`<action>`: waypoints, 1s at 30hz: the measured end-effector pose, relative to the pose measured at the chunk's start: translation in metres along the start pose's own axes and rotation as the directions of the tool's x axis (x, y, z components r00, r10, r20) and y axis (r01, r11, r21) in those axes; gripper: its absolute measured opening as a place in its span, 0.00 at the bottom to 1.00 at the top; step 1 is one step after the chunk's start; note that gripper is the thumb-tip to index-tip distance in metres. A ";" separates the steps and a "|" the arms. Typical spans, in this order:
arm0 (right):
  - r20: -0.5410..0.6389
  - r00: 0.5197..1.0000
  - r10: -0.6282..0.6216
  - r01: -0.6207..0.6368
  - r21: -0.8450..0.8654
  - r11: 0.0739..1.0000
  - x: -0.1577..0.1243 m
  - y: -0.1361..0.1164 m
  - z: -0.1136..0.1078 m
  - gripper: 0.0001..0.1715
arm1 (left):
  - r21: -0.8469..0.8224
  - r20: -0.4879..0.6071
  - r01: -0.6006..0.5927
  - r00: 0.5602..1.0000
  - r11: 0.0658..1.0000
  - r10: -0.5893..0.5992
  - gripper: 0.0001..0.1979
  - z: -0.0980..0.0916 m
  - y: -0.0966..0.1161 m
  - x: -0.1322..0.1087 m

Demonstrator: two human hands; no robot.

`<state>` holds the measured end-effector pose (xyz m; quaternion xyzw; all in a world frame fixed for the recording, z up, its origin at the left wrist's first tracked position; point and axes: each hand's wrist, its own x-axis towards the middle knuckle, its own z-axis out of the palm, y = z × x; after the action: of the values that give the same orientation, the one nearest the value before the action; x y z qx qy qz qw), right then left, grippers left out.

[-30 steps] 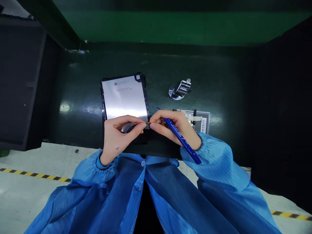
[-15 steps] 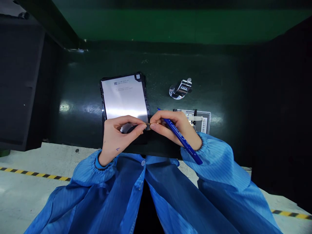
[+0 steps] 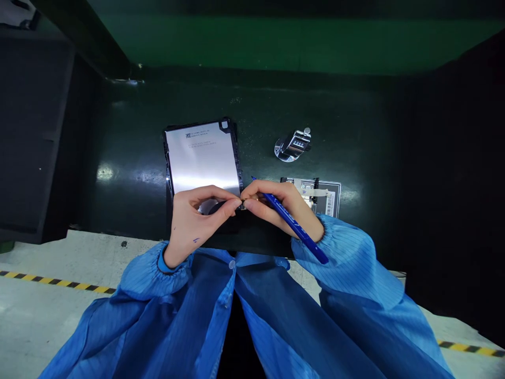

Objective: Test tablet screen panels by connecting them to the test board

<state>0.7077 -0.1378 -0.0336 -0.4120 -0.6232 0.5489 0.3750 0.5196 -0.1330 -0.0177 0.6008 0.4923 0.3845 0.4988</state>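
Head: right hand (image 3: 296,206) holds lettered pen (image 3: 294,227); panel (image 3: 203,163) printed

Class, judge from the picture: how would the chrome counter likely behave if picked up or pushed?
The chrome counter looks metallic, so it is probably heavy for its size. Its shiny surface may feel slippery. Standing on a round base, it would likely slide rather than tip under a gentle push.

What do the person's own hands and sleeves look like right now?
The left hand and right hand are ungloved. The blue sleeves have fine darker stripes and gathered cuffs. A blue band shows at the left cuff, and small blue marks on the left hand.
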 end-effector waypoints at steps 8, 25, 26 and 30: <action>-0.203 0.970 -0.130 0.074 -0.262 0.962 -0.003 0.009 0.021 0.09 | 0.298 -0.118 -0.192 0.965 0.935 0.235 0.10 -0.017 -0.011 -0.005; 0.269 0.894 -0.359 0.375 -0.887 0.270 -0.037 0.044 0.121 0.23 | 0.300 -0.449 -0.083 0.867 0.950 0.217 0.09 -0.095 -0.059 -0.027; 0.258 0.878 -0.404 0.387 -0.879 0.279 -0.044 0.045 0.119 0.21 | 0.290 -0.444 -0.081 0.872 0.954 0.209 0.08 -0.097 -0.061 -0.027; 0.254 0.769 -0.587 0.483 -0.832 0.274 -0.061 0.047 0.107 0.16 | 0.262 -0.445 -0.042 0.881 0.964 0.159 0.11 -0.099 -0.065 -0.028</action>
<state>0.6370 -0.2322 -0.0940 -0.3348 -0.8899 -0.0218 0.3090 0.4054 -0.1374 -0.0599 0.5738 0.6083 0.4781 0.2684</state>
